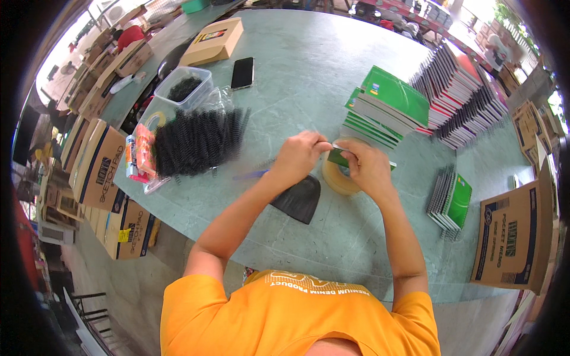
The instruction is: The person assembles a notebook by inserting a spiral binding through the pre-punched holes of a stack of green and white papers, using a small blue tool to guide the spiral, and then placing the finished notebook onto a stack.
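Near the middle of the table, my left hand (300, 157) is closed in a pinch, its fingertips at the near left end of a small green notebook. What the pinch holds is too small to make out. My right hand (367, 169) grips the green notebook (337, 158), mostly hidden under the fingers. Below it lies a tan ring like a roll of tape (339, 180). Beside my left wrist is a flat black piece with a rounded edge (301, 202), and a purple stick (249, 175) lies left of it.
Black spiral coils (199, 142) are heaped at left, near a clear plastic tub (193, 89) and a phone (243, 73). Green notebooks (392, 98) are stacked at right, beside spiral-bound books (448, 89). Several coil-bound notebooks (454, 202) stand nearer. A carton (510, 234) borders the table's right edge.
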Demonstrator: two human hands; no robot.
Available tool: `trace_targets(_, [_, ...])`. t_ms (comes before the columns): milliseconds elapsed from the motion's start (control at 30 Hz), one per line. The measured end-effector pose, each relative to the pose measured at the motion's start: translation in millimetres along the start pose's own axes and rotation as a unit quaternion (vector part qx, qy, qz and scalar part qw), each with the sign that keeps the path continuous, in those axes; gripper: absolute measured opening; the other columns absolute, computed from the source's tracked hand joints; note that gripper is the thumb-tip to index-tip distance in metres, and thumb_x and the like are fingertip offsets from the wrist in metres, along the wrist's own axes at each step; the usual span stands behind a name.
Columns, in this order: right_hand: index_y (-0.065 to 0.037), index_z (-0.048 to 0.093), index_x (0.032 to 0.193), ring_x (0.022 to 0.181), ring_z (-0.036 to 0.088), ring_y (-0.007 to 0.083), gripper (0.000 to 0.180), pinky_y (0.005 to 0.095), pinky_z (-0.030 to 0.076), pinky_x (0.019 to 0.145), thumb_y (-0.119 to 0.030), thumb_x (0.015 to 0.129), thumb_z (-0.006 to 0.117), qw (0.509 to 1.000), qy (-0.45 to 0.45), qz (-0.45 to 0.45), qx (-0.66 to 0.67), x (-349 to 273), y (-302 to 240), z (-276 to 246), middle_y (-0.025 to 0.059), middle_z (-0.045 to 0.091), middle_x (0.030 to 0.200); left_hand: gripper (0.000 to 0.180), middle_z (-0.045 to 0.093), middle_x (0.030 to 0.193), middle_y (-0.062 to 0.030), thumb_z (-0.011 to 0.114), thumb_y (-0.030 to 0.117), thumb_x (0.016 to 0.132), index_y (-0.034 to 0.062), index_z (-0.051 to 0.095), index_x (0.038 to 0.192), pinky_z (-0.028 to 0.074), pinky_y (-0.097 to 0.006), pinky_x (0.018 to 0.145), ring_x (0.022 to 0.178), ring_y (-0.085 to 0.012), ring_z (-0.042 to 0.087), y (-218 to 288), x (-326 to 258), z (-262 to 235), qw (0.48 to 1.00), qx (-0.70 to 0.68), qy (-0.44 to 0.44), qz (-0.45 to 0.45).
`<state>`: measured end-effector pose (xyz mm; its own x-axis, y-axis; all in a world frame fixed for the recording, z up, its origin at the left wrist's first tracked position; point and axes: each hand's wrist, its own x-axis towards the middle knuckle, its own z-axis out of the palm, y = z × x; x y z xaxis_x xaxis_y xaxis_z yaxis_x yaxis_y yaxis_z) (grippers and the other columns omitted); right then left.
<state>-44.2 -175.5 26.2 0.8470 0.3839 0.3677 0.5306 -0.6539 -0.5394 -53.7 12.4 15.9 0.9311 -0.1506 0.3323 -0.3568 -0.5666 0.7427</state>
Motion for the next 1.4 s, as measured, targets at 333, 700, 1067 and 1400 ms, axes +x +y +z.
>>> trace_targets(333, [-0.006, 0.062, 0.100, 0.084, 0.062, 0.0325, 0.018, 0.0387, 0.047, 0.072, -0.017, 0.089, 0.053, 0.998, 0.010, -0.034, -0.055, -3, 4, -6, 0.0149, 0.065, 0.093, 0.027, 0.062, 0.090, -0.0132, 0.059, 0.033, 0.082, 0.0072, 0.062, 0.090, 0.048, -0.042, 0.076, 0.090, -0.0316, 0.061, 4, 23, -5, 0.991, 0.073, -0.109, 0.038])
trace_targets(700, [-0.002, 0.059, 0.099, 0.085, 0.062, 0.0274, 0.016, 0.0361, 0.047, 0.077, -0.011, 0.086, 0.058, 0.996, 0.074, -0.014, 0.038, -2, 7, 2, 0.0136, 0.063, 0.092, 0.030, 0.061, 0.091, -0.0108, 0.071, 0.025, 0.068, 0.0047, 0.060, 0.088, 0.048, -0.039, 0.077, 0.095, -0.0319, 0.058, -3, -31, -30, 0.939, 0.233, -0.252, 0.026])
trace_targets(1067, [0.001, 0.063, 0.095, 0.082, 0.064, 0.0280, 0.015, 0.0334, 0.048, 0.075, -0.009, 0.084, 0.061, 0.998, 0.051, -0.027, 0.037, 2, 11, 5, 0.0139, 0.066, 0.089, 0.073, 0.055, 0.103, -0.0160, 0.080, 0.028, 0.061, 0.0026, 0.047, 0.121, 0.042, -0.044, 0.089, 0.104, -0.0346, 0.050, -66, -110, -71, 0.913, 0.316, -0.241, -0.088])
trace_targets(1400, [0.000, 0.063, 0.092, 0.078, 0.064, 0.0245, 0.016, 0.0317, 0.049, 0.074, -0.001, 0.077, 0.066, 0.992, 0.083, -0.032, 0.087, -4, 4, 10, 0.0123, 0.066, 0.085, 0.052, 0.052, 0.100, -0.0178, 0.070, 0.028, 0.073, 0.0068, 0.050, 0.116, 0.047, -0.043, 0.078, 0.093, -0.0360, 0.056, -39, -71, 0, 0.969, 0.142, -0.186, -0.079])
